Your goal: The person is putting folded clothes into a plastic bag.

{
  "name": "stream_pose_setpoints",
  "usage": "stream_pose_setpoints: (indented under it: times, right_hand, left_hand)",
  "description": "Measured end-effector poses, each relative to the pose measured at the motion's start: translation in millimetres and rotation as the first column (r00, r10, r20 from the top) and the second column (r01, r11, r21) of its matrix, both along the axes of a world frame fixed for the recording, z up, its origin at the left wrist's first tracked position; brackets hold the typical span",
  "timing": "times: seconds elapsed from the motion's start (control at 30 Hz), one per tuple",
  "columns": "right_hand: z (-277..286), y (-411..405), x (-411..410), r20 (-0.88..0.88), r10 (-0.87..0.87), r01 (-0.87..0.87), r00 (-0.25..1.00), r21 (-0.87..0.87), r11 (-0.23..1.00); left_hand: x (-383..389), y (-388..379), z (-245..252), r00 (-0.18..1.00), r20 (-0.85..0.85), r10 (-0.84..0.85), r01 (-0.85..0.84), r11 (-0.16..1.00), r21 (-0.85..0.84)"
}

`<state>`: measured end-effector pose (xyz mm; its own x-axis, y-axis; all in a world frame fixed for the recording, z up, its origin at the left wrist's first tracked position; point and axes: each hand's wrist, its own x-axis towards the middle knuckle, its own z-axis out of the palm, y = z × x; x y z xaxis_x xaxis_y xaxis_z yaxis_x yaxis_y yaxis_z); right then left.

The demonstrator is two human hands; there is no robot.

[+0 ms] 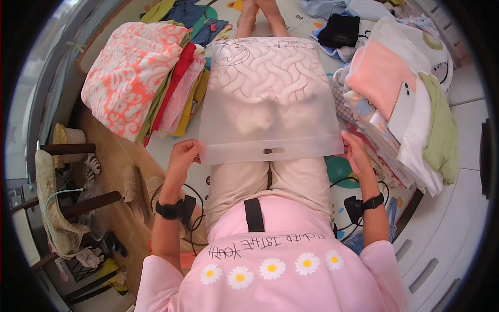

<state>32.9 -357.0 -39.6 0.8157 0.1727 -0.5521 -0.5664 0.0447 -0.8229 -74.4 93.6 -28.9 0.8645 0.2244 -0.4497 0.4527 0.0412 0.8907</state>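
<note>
A frosted translucent plastic bag (269, 124) lies flat over my outstretched legs. Its handle slot (274, 151) is in the strip nearest my lap. My left hand (186, 153) pinches the bag's near left corner between thumb and fingers. At the near right corner, my right hand (354, 151) grips the edge the same way. Folded cloth with a pink braided pattern (269, 76) fills the far part of the bag. The near part looks cloudy, with only blurred shapes of my legs showing through.
To the left stands a stack of folded fabrics topped by an orange-and-white patterned one (132, 74). On the right, a phone (403, 111) rests on piled clothes (382, 74). Black cloth (339, 35) lies beyond. A wooden chair (66, 206) and shoes (134, 187) are at lower left.
</note>
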Motion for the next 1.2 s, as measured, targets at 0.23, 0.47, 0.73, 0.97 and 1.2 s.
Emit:
stream_pose_setpoints:
  times: [0.23, 0.47, 0.73, 0.97, 1.2]
  right_hand:
    - [-17.9, -1.4, 5.5, 0.01, 0.063, -0.062, 0.998, -0.054, 0.997]
    - [-17.6, -1.0, 4.4, 0.003, 0.001, -0.001, 1.0, 0.005, 1.0]
    - [-22.2, -1.8, 7.4, 0.042, 0.003, -0.004, 0.999, 0.025, 1.0]
    - [-25.4, -2.4, 6.7, 0.077, -0.045, 0.044, 0.996, 0.014, 0.999]
    - [-23.7, 6.6, 2.7, 0.082, -0.08, 0.068, 0.993, 0.149, 0.987]
  left_hand:
    - [0.4, 3.2, -7.6, 0.999, -0.022, -0.024, 0.023, 0.999, -0.034]
    - [2.0, 2.0, -4.5, 0.999, -0.022, -0.028, 0.028, 1.0, 0.011]
    - [-0.6, 6.7, -6.6, 1.0, -0.024, -0.005, 0.005, 1.0, -0.003]
    - [0.8, 6.3, -2.7, 0.998, 0.017, -0.056, 0.056, 0.998, 0.042]
    - [-2.2, 3.7, -10.6, 1.0, -0.022, 0.022, -0.022, 1.0, -0.016]
